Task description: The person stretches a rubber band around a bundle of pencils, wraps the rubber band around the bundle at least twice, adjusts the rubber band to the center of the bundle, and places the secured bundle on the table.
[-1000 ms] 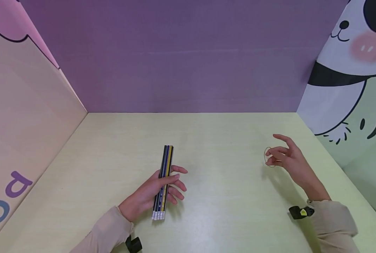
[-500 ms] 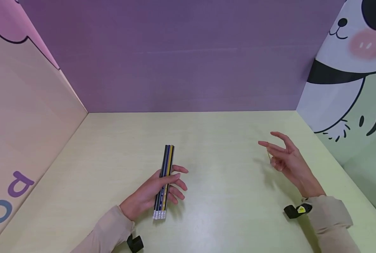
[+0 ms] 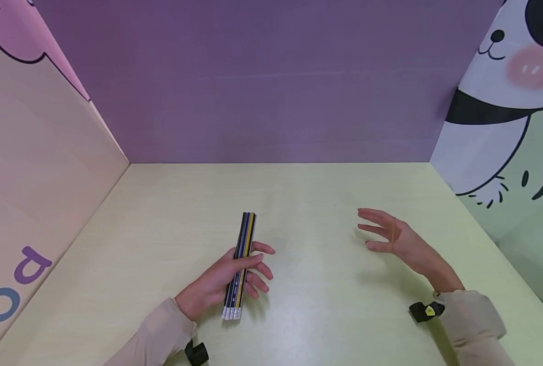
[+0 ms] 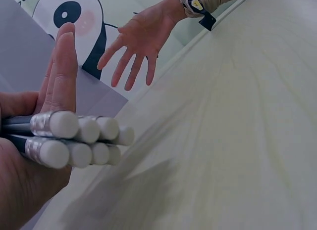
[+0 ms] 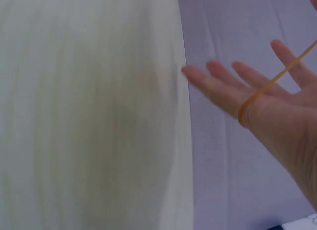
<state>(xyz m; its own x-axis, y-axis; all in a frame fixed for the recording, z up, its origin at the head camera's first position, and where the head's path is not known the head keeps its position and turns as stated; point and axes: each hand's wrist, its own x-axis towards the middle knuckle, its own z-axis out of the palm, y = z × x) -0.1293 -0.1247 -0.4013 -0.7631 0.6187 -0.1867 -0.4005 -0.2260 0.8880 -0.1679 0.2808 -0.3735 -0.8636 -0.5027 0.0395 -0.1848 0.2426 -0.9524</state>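
Observation:
My left hand (image 3: 213, 280) grips a bundle of several dark, blue and yellow pencils (image 3: 248, 233), its thumb lying across them and the other fingers extended beyond. Their white eraser ends (image 4: 64, 124) face the left wrist camera, stacked in two rows. To the right, my right hand (image 3: 406, 246) is held above the table with its fingers spread and straight. A thin orange rubber band (image 5: 271, 82) is looped around that hand, stretched across the palm below the fingers. It shows in the head view as a fine line near the base of the fingers.
The pale wooden table (image 3: 308, 305) meets a purple back wall (image 3: 271, 101). A pinkish wall (image 3: 47, 152) with painted letters stands on the left, and a green wall (image 3: 527, 218) with a panda drawing on the right. Each wrist wears a small black camera.
The rubber band, earlier at the right fingers, now sits around the right hand, whose fingers have straightened. That hand has moved left. The left hand still grips the pencils, nearly in place.

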